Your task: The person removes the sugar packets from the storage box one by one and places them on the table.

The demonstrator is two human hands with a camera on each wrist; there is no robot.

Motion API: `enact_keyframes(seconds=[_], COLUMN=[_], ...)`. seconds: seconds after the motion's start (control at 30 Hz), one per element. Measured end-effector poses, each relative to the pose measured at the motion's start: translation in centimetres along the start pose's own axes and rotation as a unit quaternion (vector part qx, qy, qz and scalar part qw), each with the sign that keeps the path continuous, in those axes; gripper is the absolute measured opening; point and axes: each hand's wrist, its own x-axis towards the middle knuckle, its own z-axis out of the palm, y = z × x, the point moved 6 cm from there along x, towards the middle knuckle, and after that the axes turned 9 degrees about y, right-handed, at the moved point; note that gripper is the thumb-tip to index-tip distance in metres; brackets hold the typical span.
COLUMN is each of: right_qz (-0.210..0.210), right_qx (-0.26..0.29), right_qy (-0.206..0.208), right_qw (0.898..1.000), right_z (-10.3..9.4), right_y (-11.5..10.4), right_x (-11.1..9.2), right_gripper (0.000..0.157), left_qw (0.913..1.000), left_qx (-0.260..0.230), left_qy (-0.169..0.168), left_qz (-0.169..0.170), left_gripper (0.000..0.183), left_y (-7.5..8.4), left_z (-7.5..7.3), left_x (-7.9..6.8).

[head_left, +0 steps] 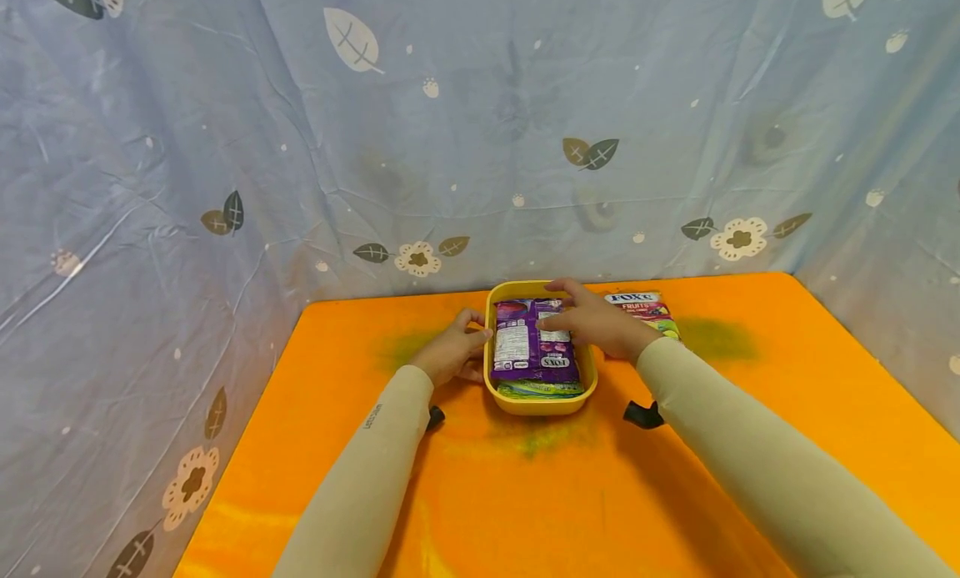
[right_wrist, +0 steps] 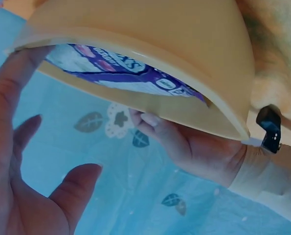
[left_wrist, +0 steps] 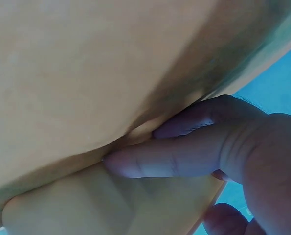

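Note:
A yellow plastic basin (head_left: 534, 407) sits on the orange cloth in the head view. Inside it lies a purple FOX'S candy packet (head_left: 517, 344) with its printed back up, on top of a green packet (head_left: 540, 389). My left hand (head_left: 453, 353) grips the basin's left side, thumb at the rim and fingers along the outer wall. Over the right part of the basin reaches my right hand (head_left: 600, 324), its fingers above the purple packet. In the right wrist view this hand's thumb and fingers are spread, one finger (right_wrist: 23, 68) at the basin's rim.
Another FOX'S packet (head_left: 637, 307), red and green, lies on the orange cloth (head_left: 525, 495) right of the basin, partly behind my right hand. A patterned blue curtain (head_left: 480, 144) stands behind the table and along both sides. A black strap piece (head_left: 643, 415) shows under the right wrist.

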Motion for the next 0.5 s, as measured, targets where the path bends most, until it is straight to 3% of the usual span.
enact_keyframes(seconds=[0.5], right_qz=[0.01], right_qx=[-0.023], right_qy=[0.014], right_qw=[1.0], right_z=[1.5], right_y=[0.7], right_x=[0.2], right_gripper=[0.09], left_qw=[1.0], left_qx=[-0.009], left_qy=[-0.003], left_qz=[-0.001], left_gripper=[0.028], left_y=[-0.2], left_z=[0.0], left_x=[0.0])
